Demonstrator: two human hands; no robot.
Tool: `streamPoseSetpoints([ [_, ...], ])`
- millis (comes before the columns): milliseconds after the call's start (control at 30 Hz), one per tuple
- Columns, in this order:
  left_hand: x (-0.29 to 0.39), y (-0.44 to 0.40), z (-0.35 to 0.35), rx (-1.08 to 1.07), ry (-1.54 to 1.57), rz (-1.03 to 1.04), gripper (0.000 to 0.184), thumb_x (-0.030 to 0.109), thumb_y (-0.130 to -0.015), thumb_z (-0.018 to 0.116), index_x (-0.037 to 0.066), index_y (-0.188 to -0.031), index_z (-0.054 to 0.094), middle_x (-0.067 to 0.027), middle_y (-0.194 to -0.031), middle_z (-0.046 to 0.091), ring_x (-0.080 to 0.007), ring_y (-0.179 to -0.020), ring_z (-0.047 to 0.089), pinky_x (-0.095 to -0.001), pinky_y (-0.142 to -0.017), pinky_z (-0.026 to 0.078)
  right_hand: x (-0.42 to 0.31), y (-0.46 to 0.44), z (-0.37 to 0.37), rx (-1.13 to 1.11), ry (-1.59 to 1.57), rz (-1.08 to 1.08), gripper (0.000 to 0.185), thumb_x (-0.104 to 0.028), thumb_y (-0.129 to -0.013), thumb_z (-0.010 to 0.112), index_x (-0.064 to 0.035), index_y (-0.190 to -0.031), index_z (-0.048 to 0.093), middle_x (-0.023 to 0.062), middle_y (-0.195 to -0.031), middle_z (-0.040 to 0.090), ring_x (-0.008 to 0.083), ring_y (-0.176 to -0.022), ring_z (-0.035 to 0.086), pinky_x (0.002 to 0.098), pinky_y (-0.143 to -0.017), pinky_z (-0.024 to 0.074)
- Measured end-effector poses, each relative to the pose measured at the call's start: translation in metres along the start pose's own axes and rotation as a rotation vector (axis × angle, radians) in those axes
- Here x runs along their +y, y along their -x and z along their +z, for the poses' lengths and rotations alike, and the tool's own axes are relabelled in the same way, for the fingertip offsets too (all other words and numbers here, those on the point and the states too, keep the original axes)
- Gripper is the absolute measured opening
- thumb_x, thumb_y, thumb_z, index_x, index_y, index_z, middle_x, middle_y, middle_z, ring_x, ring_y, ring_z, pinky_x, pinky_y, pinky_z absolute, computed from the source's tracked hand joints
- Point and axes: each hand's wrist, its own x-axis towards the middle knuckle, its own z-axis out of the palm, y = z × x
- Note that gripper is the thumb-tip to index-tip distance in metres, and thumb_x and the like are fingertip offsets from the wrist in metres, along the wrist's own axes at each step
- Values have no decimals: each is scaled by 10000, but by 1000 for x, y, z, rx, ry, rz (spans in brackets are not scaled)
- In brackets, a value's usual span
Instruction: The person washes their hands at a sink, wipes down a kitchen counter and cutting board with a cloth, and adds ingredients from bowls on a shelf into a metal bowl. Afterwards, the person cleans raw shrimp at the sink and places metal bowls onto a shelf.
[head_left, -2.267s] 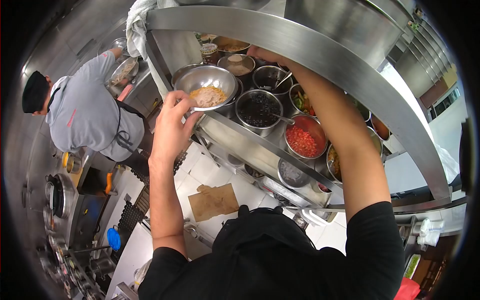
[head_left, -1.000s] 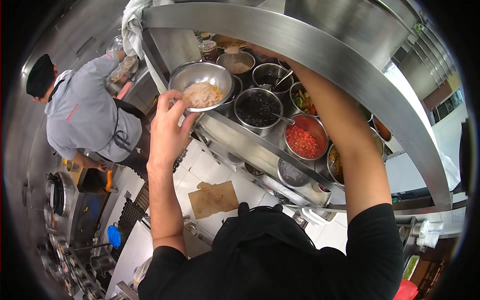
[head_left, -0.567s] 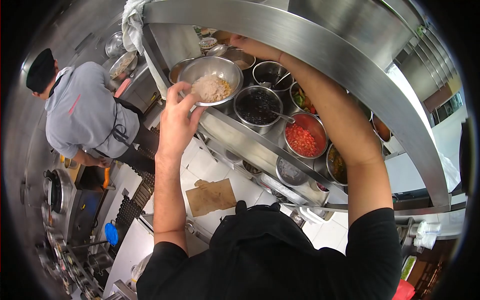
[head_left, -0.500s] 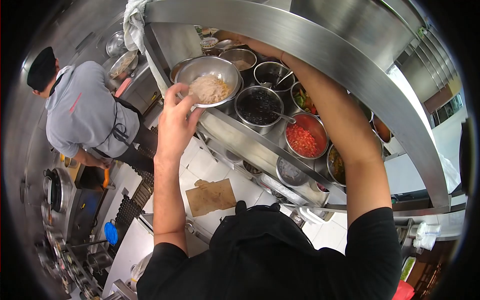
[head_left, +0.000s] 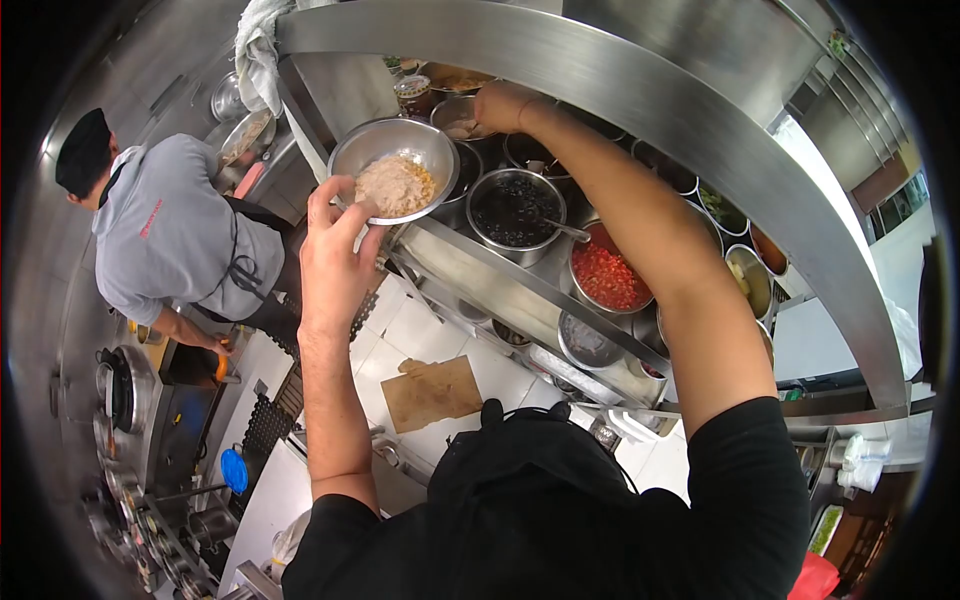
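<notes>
My left hand (head_left: pixel 338 235) grips the near rim of a steel bowl (head_left: pixel 440 150), thumb and fingers closed on its edge. A heap of pale, crumbly food (head_left: pixel 398 188) with some yellowish bits lies in the bowl. My right hand (head_left: pixel 506 106) reaches down at a round metal container (head_left: pixel 445 113) at the back, which holds pale brownish food. Its fingers are bent together, and their tips are hidden, so what they hold does not show. Below my right forearm stand a pot of dark bits in liquid (head_left: pixel 512 212) with a spoon (head_left: pixel 566 230) and a pot of chopped red pieces (head_left: pixel 606 268).
A curved steel frame (head_left: pixel 640 75) arches over the containers. A lidded jar (head_left: pixel 413 92) stands at the back. On the left a person in a grey shirt (head_left: pixel 190 230) faces a counter. Cardboard (head_left: pixel 432 394) lies on the tiled floor.
My right hand has come into view from behind the frame, over the back container. The bowl in my left hand has shifted slightly left. My right forearm has moved, uncovering containers at the right.
</notes>
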Motion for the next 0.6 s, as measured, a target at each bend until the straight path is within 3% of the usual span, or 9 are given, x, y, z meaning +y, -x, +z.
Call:
streamPoseSetpoints([
  [133,-1,-3,1,-5,10,-3,271,18,-801,807,60,-1028,665,-108,-1330,557,-268,-876,680,-408,-754,582,20,-16,-10,303,-296,3,224,-175,-872,633,-84,-1000,793,188,-1096,746,338,-1028,715,453,-910,552],
  [233,0,-7,5,-15,35,-17,262,39,-814,809,62,-1033,668,-114,-1341,555,-287,-914,684,-416,-758,576,9,-20,-32,512,-353,-144,224,-174,-869,632,-83,-997,792,188,-1090,746,340,-1022,715,454,-906,553],
  [367,-1,-14,12,-21,58,5,260,57,-821,813,66,-1039,673,-120,-1358,552,-313,-935,683,-423,-753,568,-13,-18,-45,581,-244,-257,223,-172,-866,632,-82,-993,791,189,-1081,747,342,-1013,716,455,-902,553],
  [500,6,-19,19,-68,126,-62,260,37,-805,817,69,-1024,680,-109,-1344,558,-330,-1088,643,-417,-841,566,-11,-13,-33,575,-104,-192,222,-171,-862,632,-81,-989,791,189,-1072,747,344,-1005,716,456,-898,554],
  [600,11,-20,20,-65,94,-65,245,38,-811,814,61,-1015,682,-111,-1346,558,-323,-1081,646,-415,-844,563,-5,-14,-23,581,-48,-141,221,-170,-860,632,-80,-985,790,190,-1065,747,345,-999,717,457,-895,554],
])
